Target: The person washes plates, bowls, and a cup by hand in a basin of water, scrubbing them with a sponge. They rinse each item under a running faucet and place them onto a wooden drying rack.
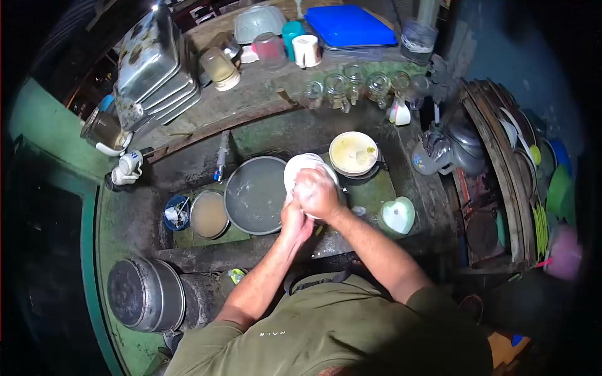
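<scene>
A white plate (295, 166) is held up over the sink, tilted, beside the large grey basin. My left hand (296, 220) grips its near edge from below. My right hand (316, 193) is closed and pressed against the plate's face, with white suds over the fingers; what it holds, if anything, is hidden. The grey basin (254, 194) of cloudy water stands just left of my hands. To their right, a bowl (352, 153) with yellowish liquid and scraps rests on other dishes. A heart-shaped green-and-white dish (397, 215) lies at the sink's right side.
A pot of brownish water (209, 214) and a small blue container (177, 212) stand left of the basin, below a tap (221, 160). Glass mugs (335, 84), stacked metal trays (153, 69) and a blue lid (351, 26) line the back ledge. A dish rack (501, 169) stands right.
</scene>
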{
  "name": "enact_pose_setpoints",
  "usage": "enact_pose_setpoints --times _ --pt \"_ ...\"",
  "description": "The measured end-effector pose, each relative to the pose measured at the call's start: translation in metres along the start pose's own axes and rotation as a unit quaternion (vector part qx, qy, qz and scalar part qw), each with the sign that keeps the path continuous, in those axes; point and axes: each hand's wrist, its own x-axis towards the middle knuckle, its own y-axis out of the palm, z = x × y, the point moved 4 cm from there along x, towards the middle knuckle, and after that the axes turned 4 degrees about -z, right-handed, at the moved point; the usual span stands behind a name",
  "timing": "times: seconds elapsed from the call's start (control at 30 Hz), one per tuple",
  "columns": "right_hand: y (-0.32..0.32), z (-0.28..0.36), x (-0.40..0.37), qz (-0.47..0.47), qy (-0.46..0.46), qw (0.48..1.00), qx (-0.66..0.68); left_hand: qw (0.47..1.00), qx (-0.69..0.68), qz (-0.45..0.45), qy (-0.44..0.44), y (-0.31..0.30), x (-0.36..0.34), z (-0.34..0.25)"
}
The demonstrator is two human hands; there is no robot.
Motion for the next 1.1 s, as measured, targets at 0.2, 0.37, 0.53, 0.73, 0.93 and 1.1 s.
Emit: enact_pose_setpoints --times 0.2,0.37,0.53,0.73,0.93,1.1 --pt "-0.043 -0.053 -0.018 -0.195 0.37 0.905 0.083 0.98 0.154 0.079 0.103 0.03 -0.01 0.004" --pt "-0.112 -0.032 -0.033 -0.203 0.634 0.612 0.427 0.641 0.607 0.271 0.382 0.076 -0.022 0.027" --pt "-0.256 -0.049 -0.095 -0.102 0.695 0.646 0.3 0.418 0.63 0.428 0.496 0.133 -0.045 0.101" --pt "-0.369 -0.098 -0.19 -0.24 0.654 0.678 0.234 0.461 0.578 0.511 0.439 0.154 -0.027 0.193" --pt "-0.422 -0.14 -0.254 -0.336 0.659 0.663 0.115 0.686 0.701 0.107 0.163 -0.046 0.114 0.159" --pt "-0.433 -0.172 -0.281 -0.281 0.696 0.656 0.077 0.547 0.837 -0.024 -0.022 -0.204 0.183 0.141"
